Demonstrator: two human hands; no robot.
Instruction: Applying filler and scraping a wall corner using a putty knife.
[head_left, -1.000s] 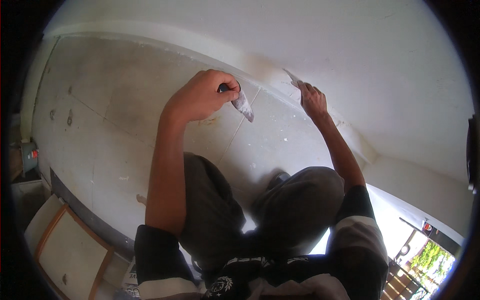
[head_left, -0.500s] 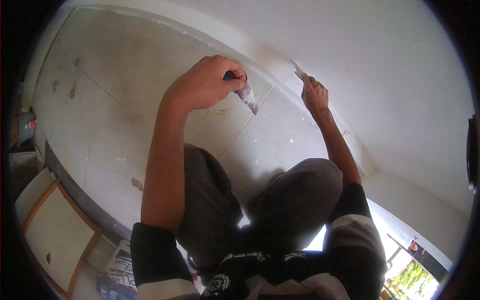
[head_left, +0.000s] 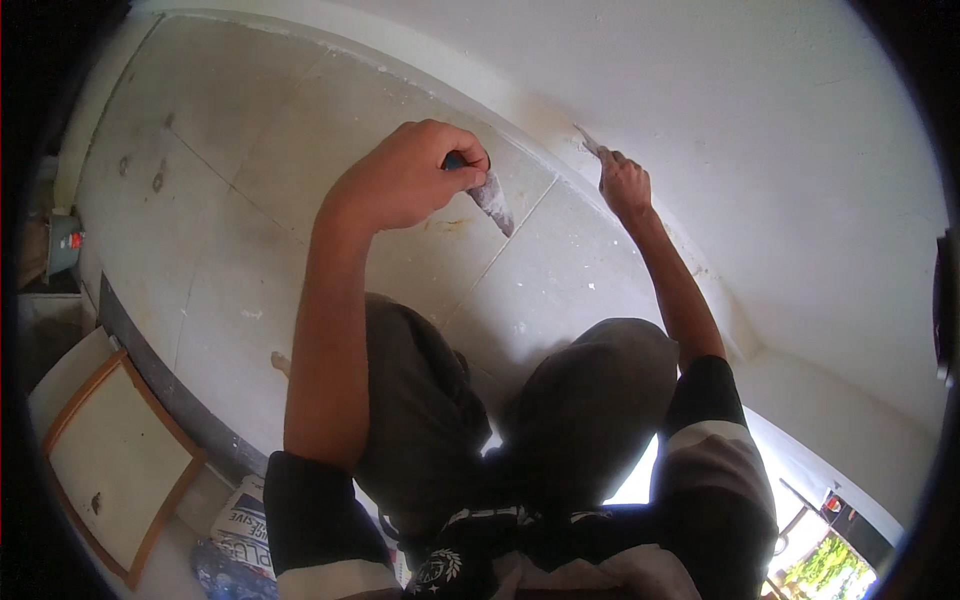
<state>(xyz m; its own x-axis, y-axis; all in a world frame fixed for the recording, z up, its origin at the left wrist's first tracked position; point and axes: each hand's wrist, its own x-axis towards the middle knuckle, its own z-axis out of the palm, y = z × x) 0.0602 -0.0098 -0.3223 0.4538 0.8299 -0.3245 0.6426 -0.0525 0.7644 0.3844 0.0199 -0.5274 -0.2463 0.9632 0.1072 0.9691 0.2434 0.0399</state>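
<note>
My left hand [head_left: 405,178] is closed round the dark handle of a trowel [head_left: 492,206]. Its pointed blade is smeared with white paste and hangs down over the tiled floor [head_left: 560,250]. Farther right, my right hand [head_left: 627,188] grips a thin scraper [head_left: 588,140] close to the foot of the white wall [head_left: 760,150]. The scraper's tip is by a brownish patch low on that wall; whether it touches cannot be made out. My fingers hide most of both handles. My bent knees are between the two forearms.
A wood-edged pale panel [head_left: 125,465] leans at lower left, with a printed bag [head_left: 240,525] beside it. A grey bucket [head_left: 64,243] stands at the far left. Daylight and green plants [head_left: 828,568] show through an opening at lower right.
The view has turned slightly, so the floor and the bucket appear farther right. Both hands keep their tools; the scraper has shifted a little left along the wall.
</note>
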